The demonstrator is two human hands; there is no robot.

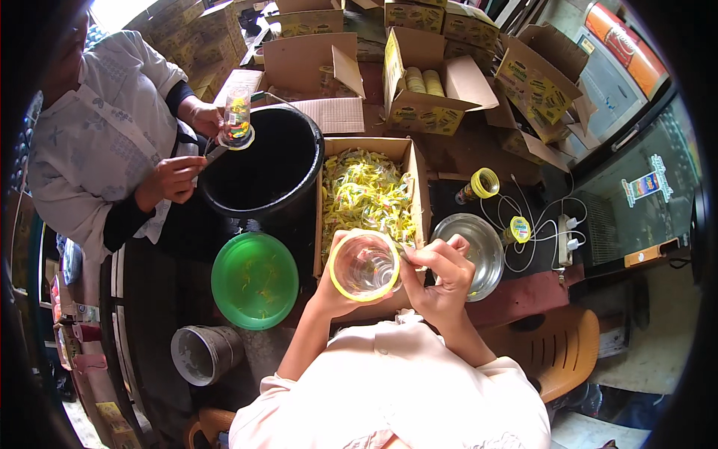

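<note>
My left hand (333, 295) holds a clear plastic cup (366, 266) with a yellow rim, its open mouth tipped up toward the camera. My right hand (441, 273) is pinched at the cup's right rim on a small thin dark piece (404, 253), too small to make out. Under my hands is a cardboard box (416, 172) heaped with yellow scraps (366, 187). A metal bowl (486, 262) of clear liquid sits just right of my right hand, and a green basin (247, 299) with yellow bits in liquid lies to the left.
A co-worker (105, 142) at upper left holds a labelled cup (236, 123) over a black tub (307, 187). Open boxes (426, 112) line the back. Two yellow-topped containers (482, 183) and a power strip (565, 247) with cables are right. A grey bucket (206, 355) and orange chair (553, 352) are nearer.
</note>
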